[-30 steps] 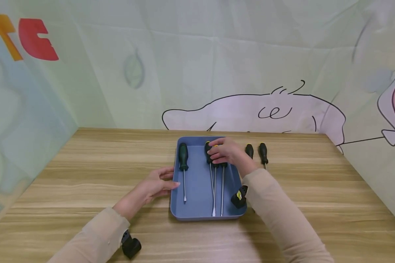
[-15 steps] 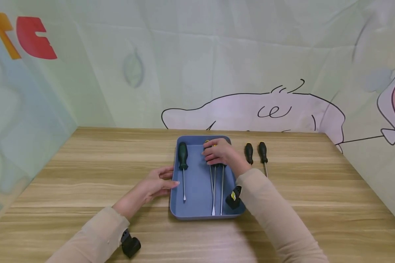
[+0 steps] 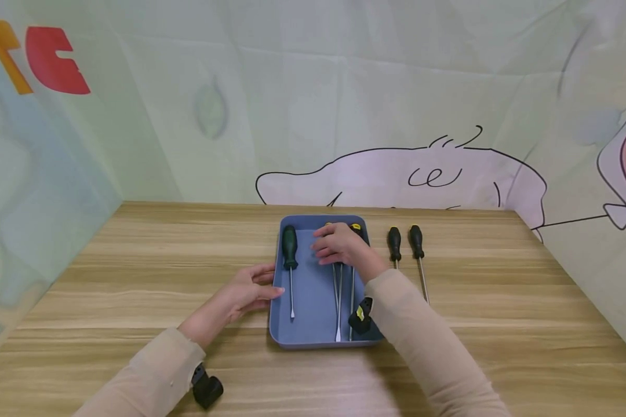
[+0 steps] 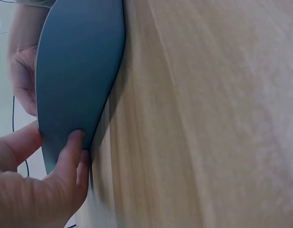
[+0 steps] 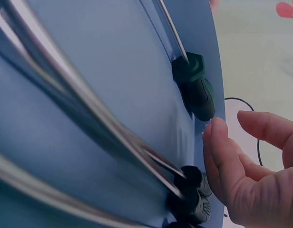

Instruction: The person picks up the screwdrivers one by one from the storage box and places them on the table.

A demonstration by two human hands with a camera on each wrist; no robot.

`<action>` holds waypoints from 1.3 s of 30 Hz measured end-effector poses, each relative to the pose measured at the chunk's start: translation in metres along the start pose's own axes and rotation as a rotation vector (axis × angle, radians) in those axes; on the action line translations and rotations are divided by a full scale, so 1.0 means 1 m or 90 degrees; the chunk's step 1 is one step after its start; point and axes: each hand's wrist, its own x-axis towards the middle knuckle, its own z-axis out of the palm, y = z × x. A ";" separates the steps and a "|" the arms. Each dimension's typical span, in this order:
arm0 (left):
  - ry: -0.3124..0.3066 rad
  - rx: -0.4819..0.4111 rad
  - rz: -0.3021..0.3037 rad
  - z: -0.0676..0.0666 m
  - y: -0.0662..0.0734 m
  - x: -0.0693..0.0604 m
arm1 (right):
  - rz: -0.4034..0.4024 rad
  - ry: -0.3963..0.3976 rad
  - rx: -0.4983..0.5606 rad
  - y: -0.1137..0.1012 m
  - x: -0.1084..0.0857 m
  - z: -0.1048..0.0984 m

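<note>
The grip of the left hand [image 3: 247,292] is clamped on the left wall of the blue tray [image 3: 313,307], with the thumb coming over the rim and the fingers lying against the outer side. The grip of the right hand [image 3: 339,244] stands apart, the thumb well away from the fingers, above the far right part of the tray. The tray lies in the middle of the tabletop [image 3: 162,260], and its far wall is near the back edge, where the printed backdrop [image 3: 313,116] rises. Inside, a green screwdriver [image 3: 290,248] lies along the left wall; between it and three black screwdrivers [image 3: 356,231] at the right side, there is a strip of bare tray floor. Two of these three cross their shafts, and the right hand partly covers their handles; whether it touches them, I cannot tell. Two other screwdrivers [image 3: 416,242] lie outside, just beyond the right wall. The left forearm comes from the lower left and remains outside the tray. The right forearm, in its sleeve [image 3: 422,341], passes over the right wall; the fingers point to the left, and the wrist camera [image 3: 360,317] hangs above the near right corner.
</note>
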 end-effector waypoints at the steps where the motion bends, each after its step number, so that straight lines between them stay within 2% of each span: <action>1: -0.002 -0.003 0.002 0.000 0.000 0.000 | 0.001 -0.002 0.002 0.000 0.000 0.001; 31: -0.009 -0.014 0.009 0.000 0.000 -0.001 | 0.022 0.006 0.008 0.009 0.013 0.034; 39: -0.006 -0.007 0.000 0.000 0.000 -0.001 | 0.016 0.018 0.017 0.010 0.016 0.039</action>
